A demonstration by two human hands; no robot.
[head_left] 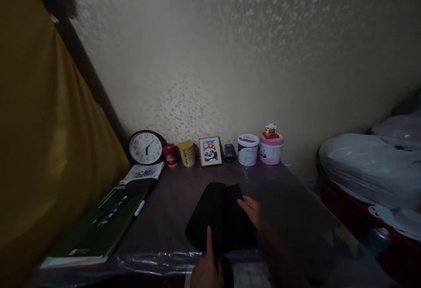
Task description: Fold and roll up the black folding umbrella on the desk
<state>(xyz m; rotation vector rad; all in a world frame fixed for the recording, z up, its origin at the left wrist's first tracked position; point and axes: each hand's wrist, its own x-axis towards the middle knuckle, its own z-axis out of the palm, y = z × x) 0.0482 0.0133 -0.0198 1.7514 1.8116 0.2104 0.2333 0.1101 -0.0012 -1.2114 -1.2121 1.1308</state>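
Note:
A folded black cloth [217,213] lies on the dark table [296,209], near its front edge. My left hand [206,266] reaches in from below with its index finger stretched out and resting on the cloth's near part. My right hand [253,212] lies flat on the cloth's right side, its fingers spread toward the fold. Neither hand grips anything.
Along the wall stand a round clock [145,147], a red tin [170,154], a gold tin [187,153], a framed panda picture [210,151], a dark device [229,152], a white tub [247,149] and a pink tub [271,147]. Green books [98,226] lie left. Yellow curtain [39,147] left, covered bed [371,165] right.

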